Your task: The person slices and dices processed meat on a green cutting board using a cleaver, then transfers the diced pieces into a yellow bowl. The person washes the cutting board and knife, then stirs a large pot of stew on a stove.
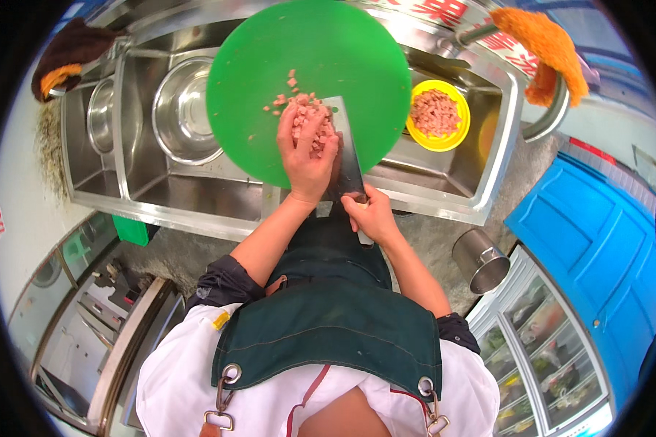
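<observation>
A round green cutting board [251, 60] rests across the stainless steel sink. On it lies a heap of diced pink meat [309, 112], with a few loose cubes farther back. My left hand [308, 158] is spread over the heap, its fingers apart and pressing on the cubes against the blade. In my right hand [373, 210] is the handle of a cleaver [345, 147], its broad blade lying beside the meat and pointing away from me. To the right, a yellow bowl [440, 143] holds more diced meat inside the right basin.
A large steel bowl [164, 117] and a smaller one [95, 117] stand in the left basins. Cloth-wrapped faucets, one orange [541, 43], one brown [79, 46], rise at both sides. A steel pot [467, 251] and a glass-door refrigerator [546, 355] are at lower right.
</observation>
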`<state>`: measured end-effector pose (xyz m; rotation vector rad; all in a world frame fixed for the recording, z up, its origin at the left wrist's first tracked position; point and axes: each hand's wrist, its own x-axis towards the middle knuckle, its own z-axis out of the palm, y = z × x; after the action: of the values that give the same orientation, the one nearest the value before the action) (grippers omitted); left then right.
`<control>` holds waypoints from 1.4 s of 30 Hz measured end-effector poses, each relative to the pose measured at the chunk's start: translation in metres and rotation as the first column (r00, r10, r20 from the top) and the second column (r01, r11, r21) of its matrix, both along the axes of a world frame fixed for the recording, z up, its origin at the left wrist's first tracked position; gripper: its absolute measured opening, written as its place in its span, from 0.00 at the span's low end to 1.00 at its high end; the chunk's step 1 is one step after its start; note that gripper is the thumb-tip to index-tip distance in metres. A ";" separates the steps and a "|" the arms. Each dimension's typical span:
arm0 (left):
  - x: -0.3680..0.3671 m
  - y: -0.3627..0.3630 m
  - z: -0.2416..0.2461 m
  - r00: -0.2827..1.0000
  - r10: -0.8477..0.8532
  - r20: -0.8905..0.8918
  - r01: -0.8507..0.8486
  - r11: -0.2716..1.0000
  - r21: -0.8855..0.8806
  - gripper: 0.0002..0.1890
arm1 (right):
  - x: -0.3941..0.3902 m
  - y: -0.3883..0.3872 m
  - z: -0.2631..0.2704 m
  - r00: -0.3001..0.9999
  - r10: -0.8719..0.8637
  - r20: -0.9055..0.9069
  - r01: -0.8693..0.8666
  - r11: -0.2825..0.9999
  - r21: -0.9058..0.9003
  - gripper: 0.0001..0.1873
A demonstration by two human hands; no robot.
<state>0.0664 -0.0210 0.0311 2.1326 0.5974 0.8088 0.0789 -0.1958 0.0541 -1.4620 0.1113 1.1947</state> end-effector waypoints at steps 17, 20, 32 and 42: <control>0.186 -0.182 -0.118 0.863 -0.496 -0.099 0.459 0.850 -0.259 0.18 | 0.138 -0.128 -0.006 0.896 -0.438 -0.073 0.394 0.860 -0.324 0.07; 0.209 -0.189 -0.158 0.905 -0.410 -0.114 0.378 0.898 -0.226 0.15 | 0.144 -0.140 -0.005 0.905 -0.422 -0.057 0.375 0.853 -0.364 0.08; 0.191 -0.119 -0.040 0.880 -0.456 0.131 0.465 0.773 -0.432 0.08 | 0.080 -0.171 0.041 0.794 -0.605 0.058 0.594 0.754 -0.281 0.06; 0.026 0.083 -0.025 0.950 0.078 -0.302 -0.025 0.984 0.176 0.25 | 0.099 -0.028 0.008 0.932 -0.119 0.343 0.201 0.956 -0.214 0.10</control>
<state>0.0925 0.0620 0.0064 2.4328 0.7714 0.5735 0.1782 -0.2235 0.0626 -1.8148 0.1538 0.8115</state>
